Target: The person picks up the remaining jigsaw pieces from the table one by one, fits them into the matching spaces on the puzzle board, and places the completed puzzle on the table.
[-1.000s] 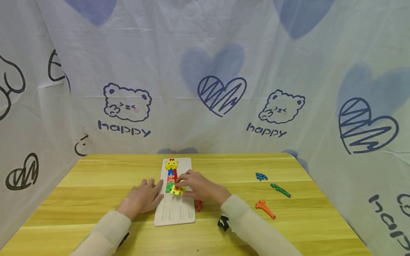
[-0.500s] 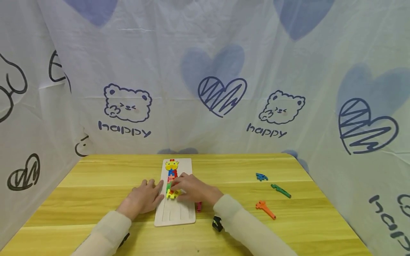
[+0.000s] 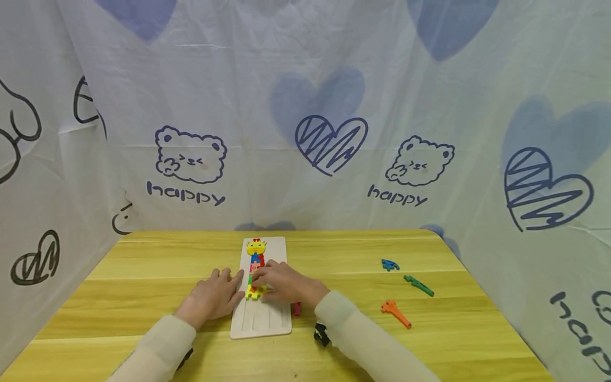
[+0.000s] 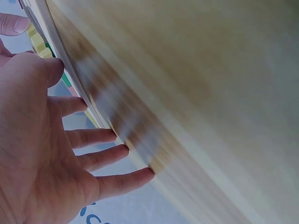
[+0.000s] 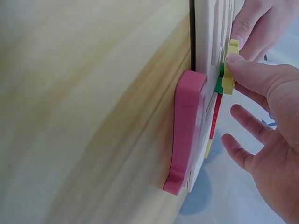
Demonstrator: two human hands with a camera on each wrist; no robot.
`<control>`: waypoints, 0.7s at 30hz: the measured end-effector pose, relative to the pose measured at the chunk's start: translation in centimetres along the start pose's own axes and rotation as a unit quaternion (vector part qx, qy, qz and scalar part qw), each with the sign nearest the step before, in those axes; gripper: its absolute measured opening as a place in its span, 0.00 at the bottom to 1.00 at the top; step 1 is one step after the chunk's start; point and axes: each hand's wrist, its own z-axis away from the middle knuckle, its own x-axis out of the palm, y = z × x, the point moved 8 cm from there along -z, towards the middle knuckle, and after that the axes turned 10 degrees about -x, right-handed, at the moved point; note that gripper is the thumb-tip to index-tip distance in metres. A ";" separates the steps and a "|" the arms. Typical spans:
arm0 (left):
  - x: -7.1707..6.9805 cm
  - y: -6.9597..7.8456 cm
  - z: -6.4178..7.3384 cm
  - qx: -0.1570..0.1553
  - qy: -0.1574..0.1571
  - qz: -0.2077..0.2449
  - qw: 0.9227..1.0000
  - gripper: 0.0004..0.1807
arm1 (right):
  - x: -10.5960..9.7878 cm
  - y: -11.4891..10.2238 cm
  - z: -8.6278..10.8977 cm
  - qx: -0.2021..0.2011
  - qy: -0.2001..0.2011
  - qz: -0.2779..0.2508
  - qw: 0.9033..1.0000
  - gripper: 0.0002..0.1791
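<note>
A white puzzle board lies on the wooden table, with a yellow giraffe-head piece at its far end. Blue, red, pink and green pieces run down from the head in a column. My right hand pinches a yellow puzzle piece between thumb and fingers, at the green piece. That yellow piece looks slightly raised in the right wrist view. My left hand rests along the board's left edge, fingers extended, the thumb on or over the board. Part of the column is hidden by my right hand.
A pink puzzle piece lies on the table against the board's right side. Farther right lie a blue piece, a green leg-shaped piece and an orange one. A printed cloth hangs behind the table.
My right hand has moved left and a little nearer with the yellow piece, from beside the green piece to just below it. My left hand stays in place.
</note>
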 end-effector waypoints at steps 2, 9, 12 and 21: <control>0.0 0.0 0.0 0.000 0.000 0.001 1.000 0.33 | 0.0 -0.1 0.0 0.002 -0.002 -0.002 1.000 0.23; 0.2 0.0 0.1 0.002 -0.004 0.009 1.000 0.33 | 0.3 -0.1 0.0 0.005 -0.004 -0.007 1.000 0.22; 0.1 0.0 0.2 0.003 -0.005 0.011 1.000 0.33 | 0.3 -0.2 0.0 0.002 -0.005 -0.004 1.000 0.22; 0.3 -0.1 0.0 0.005 0.001 0.000 1.000 0.32 | 0.3 0.0 -0.2 0.004 -0.007 0.015 1.000 0.21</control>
